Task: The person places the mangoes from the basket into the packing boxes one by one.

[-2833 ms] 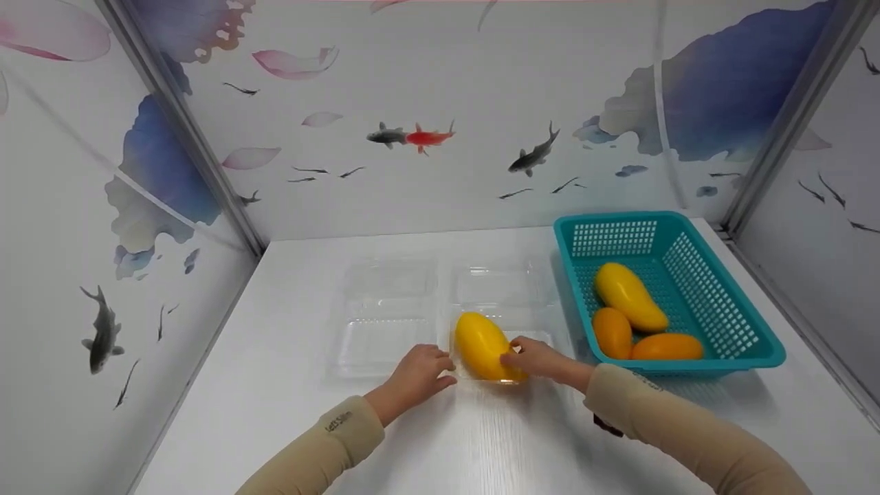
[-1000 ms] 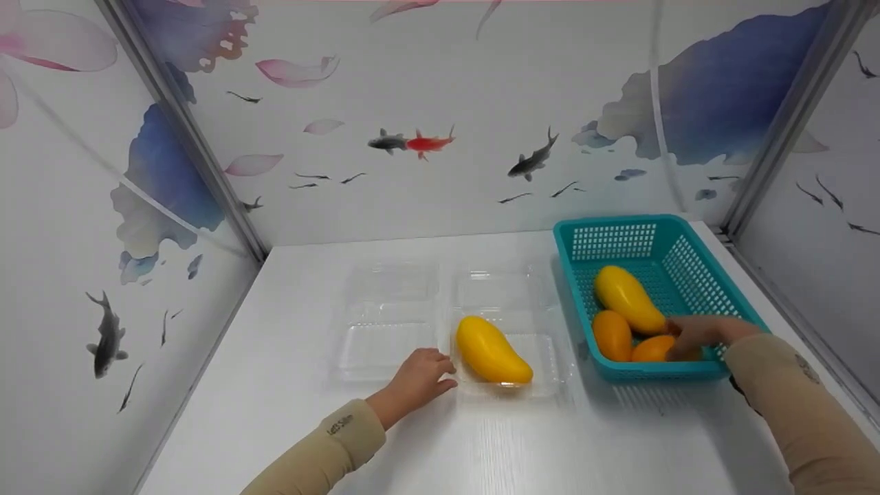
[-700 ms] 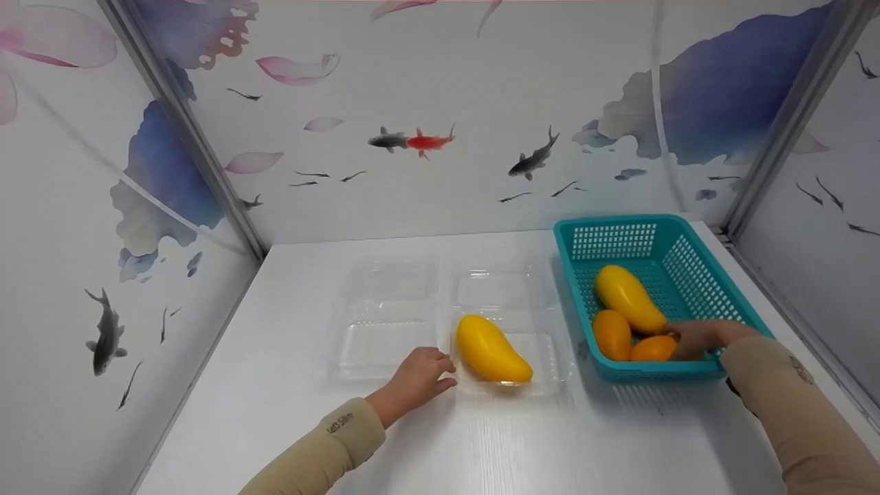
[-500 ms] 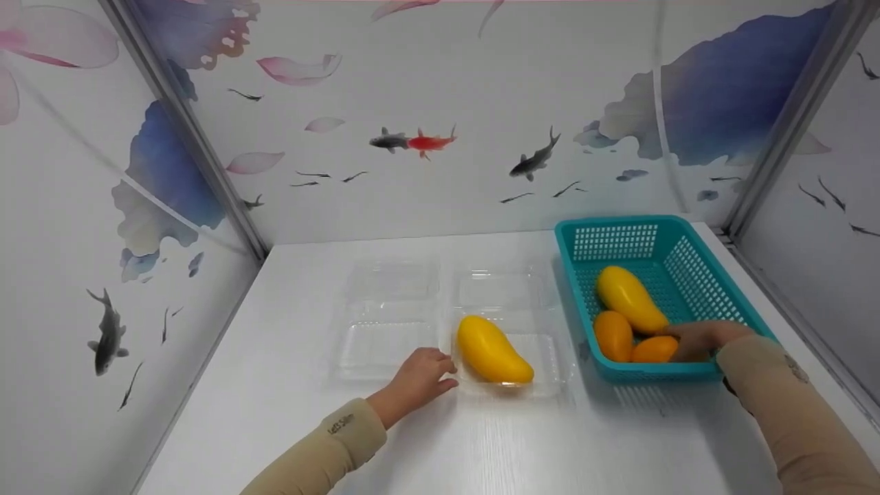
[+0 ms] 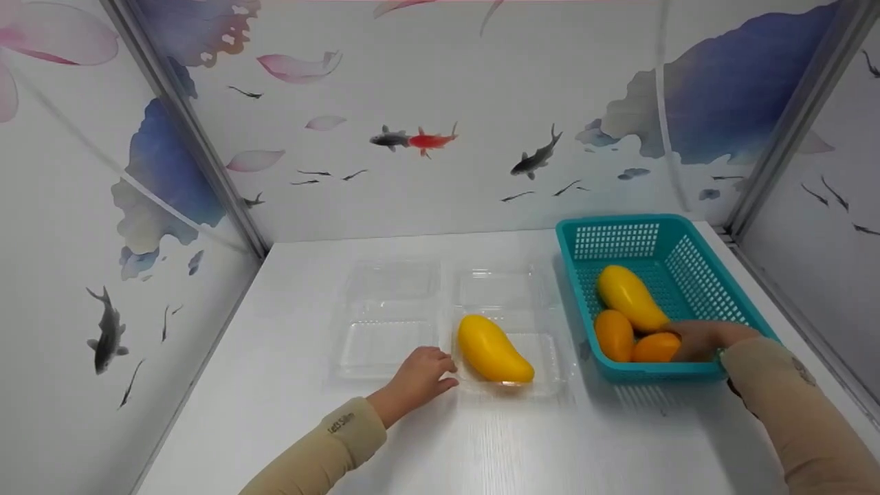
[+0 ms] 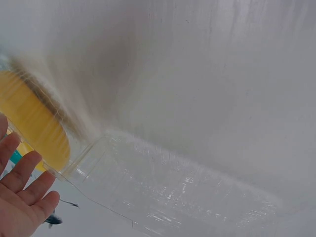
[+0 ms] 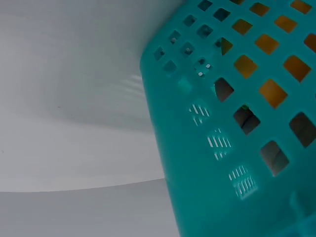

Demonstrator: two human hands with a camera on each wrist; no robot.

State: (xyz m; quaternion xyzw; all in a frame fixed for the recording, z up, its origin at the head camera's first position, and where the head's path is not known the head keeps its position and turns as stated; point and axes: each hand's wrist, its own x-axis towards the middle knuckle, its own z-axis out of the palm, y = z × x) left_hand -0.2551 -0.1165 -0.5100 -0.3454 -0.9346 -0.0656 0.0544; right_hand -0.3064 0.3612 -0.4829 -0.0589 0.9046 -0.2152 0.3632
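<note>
A yellow mango (image 5: 493, 349) lies in the front compartment of the right clear plastic container (image 5: 550, 371). My left hand (image 5: 419, 377) rests with relaxed fingers at the left rim of that container; in the left wrist view the fingers (image 6: 30, 165) lie along the clear edge, beside the mango. My right hand (image 5: 705, 338) reaches into the teal basket (image 5: 660, 369) and grips the right end of an orange mango (image 5: 654, 348) near the front wall. Its fingertips are hidden behind fruit and basket. In the right wrist view the perforated basket wall (image 7: 217, 128) covers most of the hand.
A second clear container (image 5: 388, 350) stands open at the left. Another orange mango (image 5: 613, 335) and a yellow mango (image 5: 629, 299) lie in the basket beside my right hand. Patterned white panels (image 5: 467, 199) enclose the table at the back and sides.
My right hand has let go of the yellow mango in the container and moved right into the basket, onto the orange mango. My left hand has stayed at the container's rim.
</note>
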